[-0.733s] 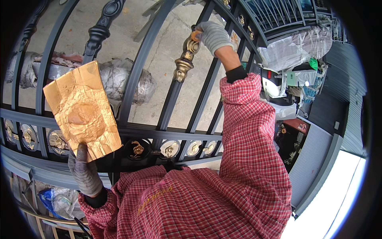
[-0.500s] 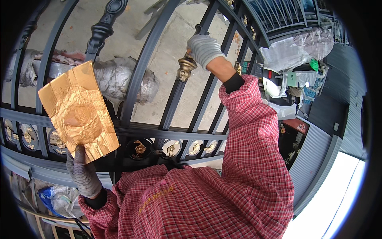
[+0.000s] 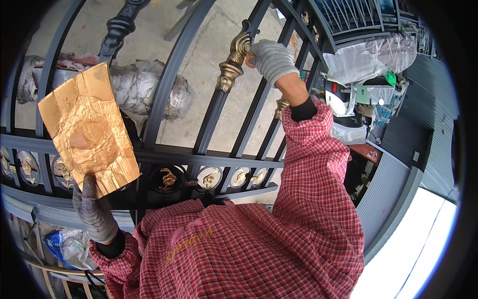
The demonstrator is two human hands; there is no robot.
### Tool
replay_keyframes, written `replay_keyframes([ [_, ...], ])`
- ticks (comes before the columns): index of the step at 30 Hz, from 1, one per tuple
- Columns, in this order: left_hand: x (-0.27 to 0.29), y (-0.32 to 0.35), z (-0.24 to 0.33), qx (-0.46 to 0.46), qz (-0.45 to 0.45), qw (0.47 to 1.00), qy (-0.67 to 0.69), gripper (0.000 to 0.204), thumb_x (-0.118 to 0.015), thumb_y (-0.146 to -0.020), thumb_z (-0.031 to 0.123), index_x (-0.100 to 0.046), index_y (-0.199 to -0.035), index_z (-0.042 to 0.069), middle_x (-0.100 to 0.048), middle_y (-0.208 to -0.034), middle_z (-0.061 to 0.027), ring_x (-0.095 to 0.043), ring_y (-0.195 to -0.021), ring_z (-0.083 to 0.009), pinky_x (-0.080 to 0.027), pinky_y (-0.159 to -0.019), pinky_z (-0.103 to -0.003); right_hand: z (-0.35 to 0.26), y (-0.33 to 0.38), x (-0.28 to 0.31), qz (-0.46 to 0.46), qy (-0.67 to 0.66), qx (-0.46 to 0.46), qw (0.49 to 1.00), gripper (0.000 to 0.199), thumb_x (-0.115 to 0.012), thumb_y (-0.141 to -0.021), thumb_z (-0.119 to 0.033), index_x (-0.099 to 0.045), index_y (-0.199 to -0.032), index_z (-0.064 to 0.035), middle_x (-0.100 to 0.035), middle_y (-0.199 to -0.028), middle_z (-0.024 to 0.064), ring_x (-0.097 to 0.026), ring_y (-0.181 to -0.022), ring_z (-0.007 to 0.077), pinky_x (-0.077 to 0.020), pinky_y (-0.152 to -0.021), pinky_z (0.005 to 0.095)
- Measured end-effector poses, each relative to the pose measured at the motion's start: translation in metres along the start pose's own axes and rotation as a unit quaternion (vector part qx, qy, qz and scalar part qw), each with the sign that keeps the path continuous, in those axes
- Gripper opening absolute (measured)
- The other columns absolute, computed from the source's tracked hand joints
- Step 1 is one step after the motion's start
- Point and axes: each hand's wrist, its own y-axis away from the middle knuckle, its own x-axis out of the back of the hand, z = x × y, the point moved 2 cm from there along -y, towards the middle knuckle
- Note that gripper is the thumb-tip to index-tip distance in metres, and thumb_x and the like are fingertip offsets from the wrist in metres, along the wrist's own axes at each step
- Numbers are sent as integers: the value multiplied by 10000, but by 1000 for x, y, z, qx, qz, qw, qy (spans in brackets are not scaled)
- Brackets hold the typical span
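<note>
A sheet of cardboard coated in gold paint, with a thick wet-looking patch at its middle, is held up at the left. My left hand, in a grey-striped glove, grips its lower edge with the thumb on the front. My right hand, in a similar glove with a fingertip bare, is curled close against an ornate collar on a dark metal bar. Gold colour covers much of that collar. Whatever the right fingers pinch is hidden behind the hand. To the left, another bar carries an unpainted dark collar.
The dark railing spans the front, with round flower medallions along its lower band. Behind it lies a plastic-wrapped bundle on concrete. A covered scooter stands at the right, and a blue-and-white sack lies lower left.
My right hand has shifted right and slightly down, uncovering more of the gold collar. The cardboard and my left hand have moved a little left in view.
</note>
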Motion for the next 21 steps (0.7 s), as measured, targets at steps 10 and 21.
replay_keyframes([
  [10, 0, 5, 2, -16, -19, 1000, 2, 526, -559, -786, 269, -391, -1178, -39, -460, -1141, -101, -451, -1037, -184, -321, -910, -311, -29, -6, 3, -66, 3, 56, 996, 171, -595, -694, -184, -609, -779, -37, -564, -713, 190, -573, -680, 315, -449, -605, 356],
  [21, 7, 9, -3, -30, -35, 999, 18, 427, -547, -792, 171, -427, -1166, 3, -479, -1129, -112, -472, -1031, -197, -345, -906, -323, -17, 7, -21, 32, -97, 22, 995, 167, -591, -689, -165, -622, -827, -76, -589, -769, 150, -572, -717, 288, -445, -622, 366],
])
